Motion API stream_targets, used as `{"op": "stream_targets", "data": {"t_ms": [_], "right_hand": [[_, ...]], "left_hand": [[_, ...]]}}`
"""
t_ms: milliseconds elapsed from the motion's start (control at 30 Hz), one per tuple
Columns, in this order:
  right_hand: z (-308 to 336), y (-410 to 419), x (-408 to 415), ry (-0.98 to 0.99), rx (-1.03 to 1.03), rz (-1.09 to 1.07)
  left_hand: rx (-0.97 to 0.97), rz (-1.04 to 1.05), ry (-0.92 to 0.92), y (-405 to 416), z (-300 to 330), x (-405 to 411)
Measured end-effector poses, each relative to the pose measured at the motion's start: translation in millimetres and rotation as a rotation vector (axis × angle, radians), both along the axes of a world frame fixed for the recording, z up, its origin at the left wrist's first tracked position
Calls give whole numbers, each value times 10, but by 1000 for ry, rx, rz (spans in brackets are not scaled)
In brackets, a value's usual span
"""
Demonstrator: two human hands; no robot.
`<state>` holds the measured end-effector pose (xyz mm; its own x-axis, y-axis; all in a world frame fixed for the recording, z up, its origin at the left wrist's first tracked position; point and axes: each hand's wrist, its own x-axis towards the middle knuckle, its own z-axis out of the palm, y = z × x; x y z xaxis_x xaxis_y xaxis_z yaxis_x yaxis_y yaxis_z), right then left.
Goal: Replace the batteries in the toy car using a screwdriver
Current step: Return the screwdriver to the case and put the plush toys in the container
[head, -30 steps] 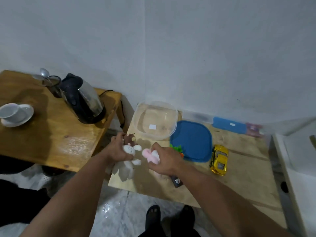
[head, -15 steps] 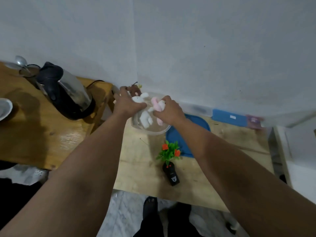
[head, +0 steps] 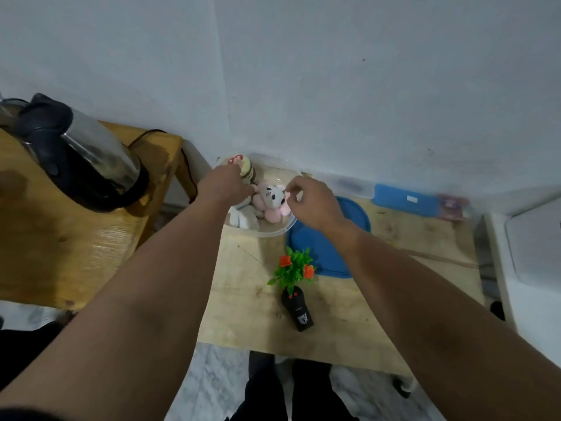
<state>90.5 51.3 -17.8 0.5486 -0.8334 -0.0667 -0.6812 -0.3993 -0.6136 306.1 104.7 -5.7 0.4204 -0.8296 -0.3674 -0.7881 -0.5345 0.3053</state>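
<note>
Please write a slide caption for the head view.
Both hands settle plush toys into a clear tub beside its blue lid.

No legible text from my feed.
Black remote (head: pixel 297 309) has a pale emblem, too blurred to read; blue box (head: pixel 405 199) by the wall has a white sticker, print too small; nothing else w/ lettering.
</note>
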Motion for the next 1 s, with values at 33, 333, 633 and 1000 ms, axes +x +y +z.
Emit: {"op": "stream_targets", "data": {"t_ms": [33,333,633,1000], "right_hand": [[25,57,-74,-3,-17,11],[-203,640,-661,410,126,486],[-525,976,-588,469,33,452],[-355,841,-728,246,349,188]], "left_hand": [[-14,-3,-40,41,11,-11],[11,221,10,608,-259,38],[-124,291,70,806,-286,-64],[-116,282,69,814,-276,-46]]}}
